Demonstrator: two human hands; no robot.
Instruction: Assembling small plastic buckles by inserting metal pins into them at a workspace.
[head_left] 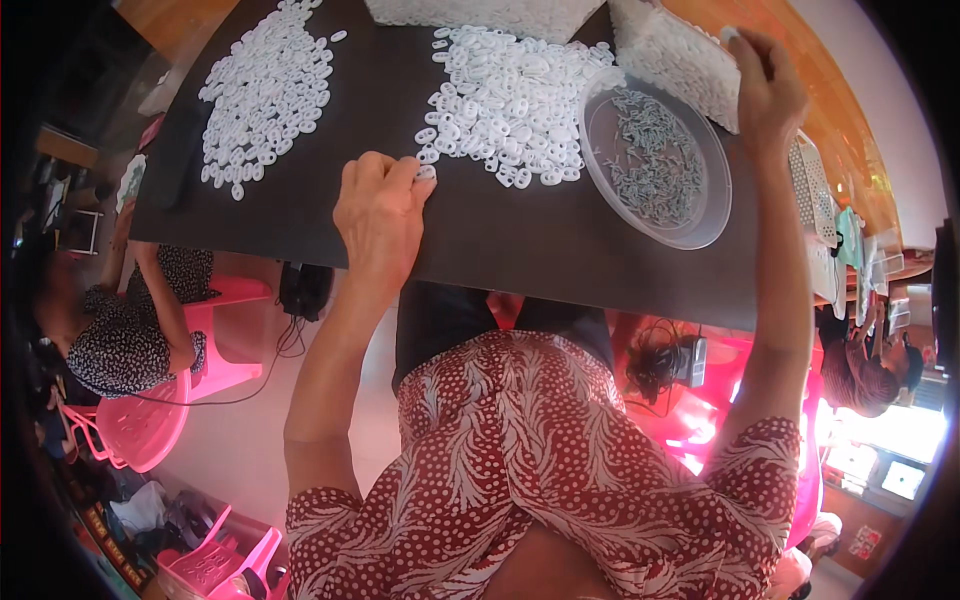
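Observation:
My left hand (380, 210) is closed at the table's near side, its thumb and forefinger pinching a small white oval plastic piece (427, 172). That piece is beside the near left corner of a spread pile of similar white pieces (510, 105), which have holes in them. Raised at the far right, my right hand (775, 90) is closed, with a small white piece (728, 35) at its fingertips. Below that hand lies a see-through container (680, 65) full of white pieces. A clear round bowl (710, 215) of small grey screws (655, 160) stands between the pile and my right forearm.
Another pile of white pieces (265, 95) covers the dark table's (290, 225) left part. A second filled container (490, 15) sits at the far edge. Someone in a patterned garment (125, 345) sits at the left, near pink chairs (235, 330). A white perforated basket (812, 190) is at right.

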